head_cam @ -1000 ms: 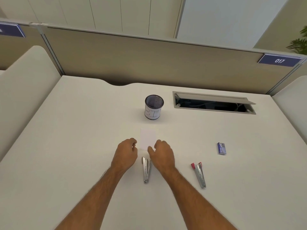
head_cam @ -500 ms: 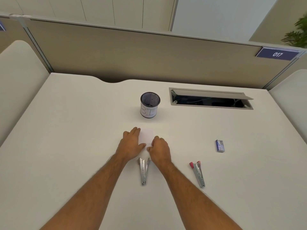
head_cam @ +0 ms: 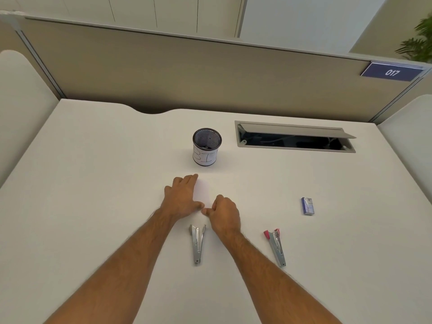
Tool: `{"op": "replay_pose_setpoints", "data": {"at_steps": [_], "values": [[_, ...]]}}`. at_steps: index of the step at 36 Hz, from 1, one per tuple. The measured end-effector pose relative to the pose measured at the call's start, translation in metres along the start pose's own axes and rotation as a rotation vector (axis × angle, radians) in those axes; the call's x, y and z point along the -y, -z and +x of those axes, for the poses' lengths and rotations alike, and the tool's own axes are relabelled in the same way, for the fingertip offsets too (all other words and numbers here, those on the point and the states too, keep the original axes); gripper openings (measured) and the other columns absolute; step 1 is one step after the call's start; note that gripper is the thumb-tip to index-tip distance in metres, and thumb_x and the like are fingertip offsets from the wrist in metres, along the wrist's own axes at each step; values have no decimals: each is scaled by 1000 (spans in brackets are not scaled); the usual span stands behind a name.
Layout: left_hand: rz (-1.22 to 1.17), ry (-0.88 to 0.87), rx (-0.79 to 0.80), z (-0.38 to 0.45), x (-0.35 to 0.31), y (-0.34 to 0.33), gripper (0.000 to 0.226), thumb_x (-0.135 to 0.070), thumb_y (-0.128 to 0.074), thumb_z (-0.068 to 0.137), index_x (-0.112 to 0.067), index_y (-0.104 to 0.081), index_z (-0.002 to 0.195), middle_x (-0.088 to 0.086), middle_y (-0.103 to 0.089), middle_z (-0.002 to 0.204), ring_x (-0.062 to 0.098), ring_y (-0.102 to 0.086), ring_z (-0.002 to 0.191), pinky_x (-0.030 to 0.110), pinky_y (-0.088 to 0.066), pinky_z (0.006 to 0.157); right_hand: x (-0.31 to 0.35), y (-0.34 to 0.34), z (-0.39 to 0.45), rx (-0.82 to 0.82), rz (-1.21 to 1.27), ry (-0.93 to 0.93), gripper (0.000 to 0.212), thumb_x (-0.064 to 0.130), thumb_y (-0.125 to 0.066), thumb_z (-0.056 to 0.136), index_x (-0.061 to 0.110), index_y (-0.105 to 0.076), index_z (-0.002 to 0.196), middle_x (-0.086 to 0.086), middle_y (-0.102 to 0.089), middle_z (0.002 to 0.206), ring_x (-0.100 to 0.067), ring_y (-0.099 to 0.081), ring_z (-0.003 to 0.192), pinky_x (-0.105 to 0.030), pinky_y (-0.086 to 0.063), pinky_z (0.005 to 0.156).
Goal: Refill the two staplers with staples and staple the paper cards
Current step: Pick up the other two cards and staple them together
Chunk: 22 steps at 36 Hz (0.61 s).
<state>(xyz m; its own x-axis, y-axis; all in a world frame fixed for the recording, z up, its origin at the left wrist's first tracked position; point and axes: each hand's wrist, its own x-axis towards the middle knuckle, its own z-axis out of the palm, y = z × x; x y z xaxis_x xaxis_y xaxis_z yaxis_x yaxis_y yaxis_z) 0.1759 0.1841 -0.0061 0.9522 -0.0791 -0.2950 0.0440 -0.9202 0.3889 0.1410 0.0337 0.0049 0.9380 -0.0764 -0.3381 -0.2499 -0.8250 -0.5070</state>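
Note:
A white paper card lies flat on the desk, hard to tell from the white surface. My left hand rests flat over its left side with the fingers stretched forward. My right hand is curled, thumb and forefinger pinched at the card's near right corner. A silver stapler lies just below my hands, between my forearms. A second stapler with red tips lies to the right of my right forearm. A small blue staple box sits further right.
A mesh pen cup with a white label stands behind the card. An open cable tray is set into the desk at the back right. A partition wall runs along the desk's far edge.
My left hand has opened and slid forward, flat over the card's left side. My right hand has stayed curled at the card's near right corner. The head camera has shifted slightly.

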Motion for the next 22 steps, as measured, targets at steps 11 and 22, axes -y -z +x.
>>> {"op": "replay_pose_setpoints", "data": {"at_steps": [11, 22], "values": [[-169, 148, 1, -3, -12, 0, 49, -54, -85, 66, -39, -63, 107, -3, -49, 109, 24, -44, 115, 40, -34, 88, -3, -2, 0, -29, -17, 35, 30, 35, -69, 95, 7, -61, 105, -10, -67, 106, -26, -59, 91, -32, -39, 67], [-745, 172, -34, -32, -5, 22, 40, -6, -69, 89, -28, -51, 117, 7, -63, 80, 24, -62, 75, 48, -58, 77, -3, -5, -1, -18, 30, 22, 33, 35, -73, 93, 6, -59, 103, -11, -65, 106, -30, -61, 102, -40, -50, 79]]}}
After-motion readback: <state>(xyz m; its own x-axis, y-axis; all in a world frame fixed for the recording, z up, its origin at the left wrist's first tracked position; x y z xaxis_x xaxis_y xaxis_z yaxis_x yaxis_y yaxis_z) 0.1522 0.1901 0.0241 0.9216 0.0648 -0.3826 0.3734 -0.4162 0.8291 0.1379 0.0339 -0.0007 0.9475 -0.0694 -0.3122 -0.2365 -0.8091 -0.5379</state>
